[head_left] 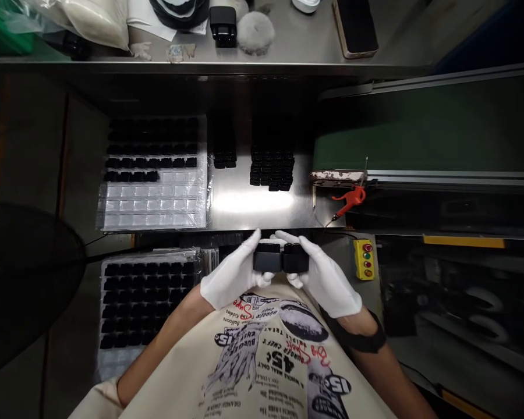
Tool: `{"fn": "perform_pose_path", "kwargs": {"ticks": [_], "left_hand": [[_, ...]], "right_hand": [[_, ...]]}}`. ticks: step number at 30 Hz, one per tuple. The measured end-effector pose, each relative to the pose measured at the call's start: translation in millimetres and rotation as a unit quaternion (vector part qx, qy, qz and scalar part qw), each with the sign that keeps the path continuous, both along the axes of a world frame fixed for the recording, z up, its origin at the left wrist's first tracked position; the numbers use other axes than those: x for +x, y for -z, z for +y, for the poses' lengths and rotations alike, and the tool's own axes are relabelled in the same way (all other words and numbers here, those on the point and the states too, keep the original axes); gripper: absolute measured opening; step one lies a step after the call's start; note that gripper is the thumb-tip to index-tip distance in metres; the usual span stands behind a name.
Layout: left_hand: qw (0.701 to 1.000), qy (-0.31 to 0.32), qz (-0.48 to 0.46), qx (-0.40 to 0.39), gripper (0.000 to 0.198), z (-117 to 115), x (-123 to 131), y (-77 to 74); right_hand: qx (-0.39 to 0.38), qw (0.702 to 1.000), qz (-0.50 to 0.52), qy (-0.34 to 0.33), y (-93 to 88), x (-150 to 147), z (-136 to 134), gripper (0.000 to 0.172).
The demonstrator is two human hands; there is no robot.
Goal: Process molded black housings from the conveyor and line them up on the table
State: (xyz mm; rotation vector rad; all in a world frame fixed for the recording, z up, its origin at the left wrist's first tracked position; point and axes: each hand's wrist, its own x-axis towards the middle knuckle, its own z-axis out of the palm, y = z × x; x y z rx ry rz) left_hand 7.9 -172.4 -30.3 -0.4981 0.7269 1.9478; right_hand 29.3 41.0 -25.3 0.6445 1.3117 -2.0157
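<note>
Green conveyor [428,137] at right end of steel table [253,201]. Tray [157,220] at table's left, dark parts [173,163] lined up in rows; second tray [113,368], likewise loaded, in front of table. White-gloved left hand [233,273] and right hand [332,282] face each other, fingers half curled inward, both occupied. Red air gun [351,201] at table's right corner, just beside conveyor. Left block [267,259] held in left hand, right block [296,259] in right hand, both black, side by side in front of table edge.

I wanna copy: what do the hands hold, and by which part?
The left hand and right hand each hold a black block by its outer side.
</note>
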Motion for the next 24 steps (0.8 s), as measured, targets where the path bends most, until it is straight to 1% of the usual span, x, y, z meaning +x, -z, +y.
{"fn": "perform_pose_path", "kwargs": {"ticks": [3, 8, 10, 12, 14, 16, 17, 18, 20, 22, 24], "left_hand": [[1.000, -0.014, -0.001, 0.005, 0.067, -6.9, 2.6, 1.8], [1.000, -0.022, 0.012, -0.003, 0.071, -16.1, 0.9, -0.2], [1.000, -0.014, 0.014, -0.013, 0.069, -16.1, -1.0, -3.1], [0.998, 0.006, 0.028, -0.048, 0.061, -13.5, -2.3, -6.4], [0.991, 0.015, 0.066, -0.116, 0.057, -9.0, -2.5, -8.9], [0.980, -0.003, 0.102, -0.171, 0.053, -4.6, -1.8, -10.0], [0.978, -0.018, 0.106, -0.179, 0.049, -3.0, -1.3, -10.0], [0.979, -0.034, 0.101, -0.172, 0.043, -2.1, -0.9, -9.7], [0.987, -0.056, 0.080, -0.129, 0.033, -1.9, -0.6, -8.8], [0.991, -0.079, 0.065, -0.088, 0.030, -3.0, -1.3, -8.2], [0.993, -0.104, 0.036, -0.049, 0.035, -4.2, -2.8, -8.5]], "right_hand": [[-0.040, 0.997, -0.055, 0.020, -1.4, -0.2, -2.7, 0.055], [-0.064, 0.997, -0.050, 0.018, -1.7, -2.8, -6.0, 0.061], [-0.071, 0.996, -0.048, 0.017, -1.5, -3.4, -8.1, 0.061], [-0.064, 0.998, -0.030, 0.003, -1.7, -3.8, -10.8, 0.055], [-0.034, 0.999, 0.011, -0.007, -2.3, -4.3, -13.2, 0.052], [-0.006, 0.999, 0.048, 0.014, -3.2, -5.3, -14.1, 0.045], [0.001, 0.998, 0.056, 0.035, -3.9, -6.3, -13.7, 0.039], [0.000, 0.997, 0.054, 0.053, -4.9, -7.5, -12.7, 0.035], [-0.014, 0.997, 0.034, 0.068, -7.9, -11.0, -9.6, 0.032], [-0.029, 0.998, 0.007, 0.061, -11.3, -15.2, -6.0, 0.036], [-0.047, 0.997, -0.023, 0.057, -14.0, -19.0, -2.9, 0.045]]}}
